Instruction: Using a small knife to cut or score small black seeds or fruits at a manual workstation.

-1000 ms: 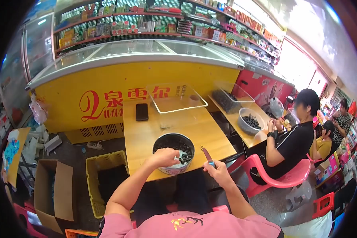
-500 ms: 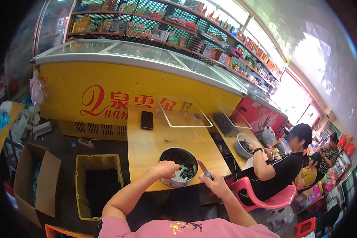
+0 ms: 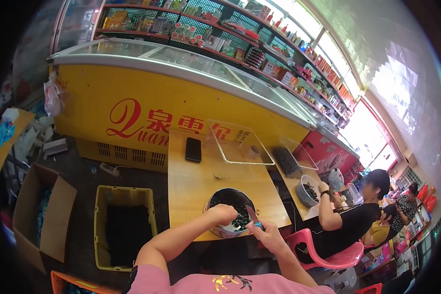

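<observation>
A round metal tin (image 3: 220, 232) with small dark pieces (image 3: 241, 218) in it stands at the near edge of the wooden table. My left hand (image 3: 223, 214) is over the tin's left part, its fingers curled closed. What they hold, if anything, is hidden. By the tin's right rim, my right hand (image 3: 267, 235) grips a small knife (image 3: 252, 214) by its blue handle. The blade points up and slightly left, beside the tin's opening.
A black phone (image 3: 193, 149) and a clear plastic tray (image 3: 240, 147) lie on the wooden table (image 3: 191, 188). A yellow crate (image 3: 101, 235) and an open cardboard box (image 3: 56, 220) stand on the floor at left. A co-worker in black (image 3: 348, 220) sits at right on a pink chair (image 3: 306, 245).
The whole view has shifted, so the table and tin appear farther right and lower. My left hand stays over the tin, and the knife remains in my right hand.
</observation>
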A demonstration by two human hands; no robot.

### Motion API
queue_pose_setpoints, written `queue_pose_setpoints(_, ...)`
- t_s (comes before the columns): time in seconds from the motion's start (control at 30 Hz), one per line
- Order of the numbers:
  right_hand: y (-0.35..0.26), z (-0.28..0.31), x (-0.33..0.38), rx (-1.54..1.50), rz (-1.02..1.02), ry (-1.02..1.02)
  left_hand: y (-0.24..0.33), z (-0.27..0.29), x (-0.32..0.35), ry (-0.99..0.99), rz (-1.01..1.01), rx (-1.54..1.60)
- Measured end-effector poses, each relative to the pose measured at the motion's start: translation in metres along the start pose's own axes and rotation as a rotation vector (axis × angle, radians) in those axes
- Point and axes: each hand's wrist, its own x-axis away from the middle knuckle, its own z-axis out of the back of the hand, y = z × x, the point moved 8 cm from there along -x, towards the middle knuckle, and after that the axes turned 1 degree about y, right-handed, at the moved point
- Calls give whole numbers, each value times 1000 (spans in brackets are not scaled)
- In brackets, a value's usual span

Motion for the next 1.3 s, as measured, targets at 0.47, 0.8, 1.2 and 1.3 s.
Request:
queue_pose_setpoints(0.47,44,26,5,-195,13,140,4,26,2,355,-105,415)
queue_pose_setpoints(0.8,16,40,-50,-512,141,158,12,96,34,685,-6,1462)
queue_pose_setpoints(1.2,-22,45,-58,-806,319,48,44,106,36,854,33,1586)
queue_pose_setpoints(1.3,-23,48,-58,-832,342,34,42,101,35,869,46,1622)
